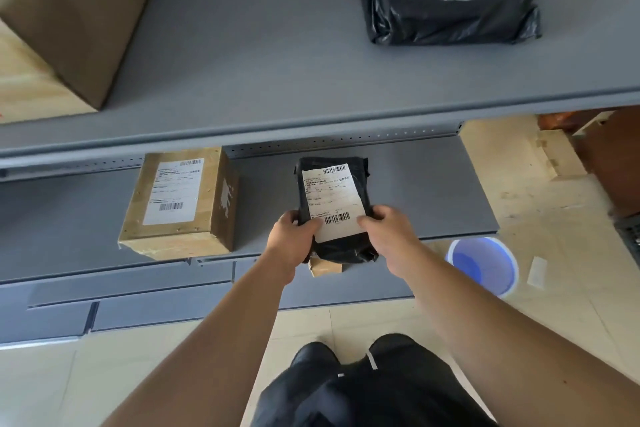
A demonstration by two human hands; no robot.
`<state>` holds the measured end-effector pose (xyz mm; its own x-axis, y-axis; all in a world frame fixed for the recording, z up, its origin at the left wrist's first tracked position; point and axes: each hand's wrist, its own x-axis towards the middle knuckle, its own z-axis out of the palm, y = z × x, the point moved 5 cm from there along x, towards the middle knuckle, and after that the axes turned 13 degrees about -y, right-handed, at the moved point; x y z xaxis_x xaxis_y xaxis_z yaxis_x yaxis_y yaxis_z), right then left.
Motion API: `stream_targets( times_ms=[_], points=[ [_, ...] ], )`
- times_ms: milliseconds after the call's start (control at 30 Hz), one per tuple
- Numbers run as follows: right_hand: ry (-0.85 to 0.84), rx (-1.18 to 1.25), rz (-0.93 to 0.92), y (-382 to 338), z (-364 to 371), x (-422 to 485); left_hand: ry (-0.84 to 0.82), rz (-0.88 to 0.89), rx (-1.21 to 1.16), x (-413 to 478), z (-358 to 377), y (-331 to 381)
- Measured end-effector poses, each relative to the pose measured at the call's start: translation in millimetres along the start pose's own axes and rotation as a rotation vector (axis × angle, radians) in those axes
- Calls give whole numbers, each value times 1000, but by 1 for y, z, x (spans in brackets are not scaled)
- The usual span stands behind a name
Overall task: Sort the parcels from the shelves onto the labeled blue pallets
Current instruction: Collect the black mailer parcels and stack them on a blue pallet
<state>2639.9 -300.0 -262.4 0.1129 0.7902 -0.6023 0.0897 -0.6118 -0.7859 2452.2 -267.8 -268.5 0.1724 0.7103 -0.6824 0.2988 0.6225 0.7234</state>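
Both hands grip the black-wrapped parcel (332,208) by its near end, left hand (294,236) and right hand (384,230) pinching either side, just over the lower shelf's (433,191) front edge, right of a cardboard box (180,201).

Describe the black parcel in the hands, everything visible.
The black parcel is a small, flat bundle wrapped in glossy, crinkled black plastic. A white label with two barcodes and fine print covers its top. It points away from the person, over the lower shelf front. The left hand and right hand grip its near end, thumbs on top. A tan scrap shows beneath.
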Motion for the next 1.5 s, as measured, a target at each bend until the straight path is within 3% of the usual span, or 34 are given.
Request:
stream_targets(
  times_ms=[433, 733, 1200, 1500],
  points=[
    [-180, -60, -75, -38, 2, -50, 125, 30, -191, -95, -7, 8],
    [-407, -106, -148, -57, 35, -90, 350, 119, -436, -175, -13, -14],
    [-832, -338, -285, -62, 245, -192, 741, 226, -745, -336, -119, -130],
    [-980, -437, -378, -50, 407, -289, 981, 249, -825, -440, -221, -225]
  ],
)
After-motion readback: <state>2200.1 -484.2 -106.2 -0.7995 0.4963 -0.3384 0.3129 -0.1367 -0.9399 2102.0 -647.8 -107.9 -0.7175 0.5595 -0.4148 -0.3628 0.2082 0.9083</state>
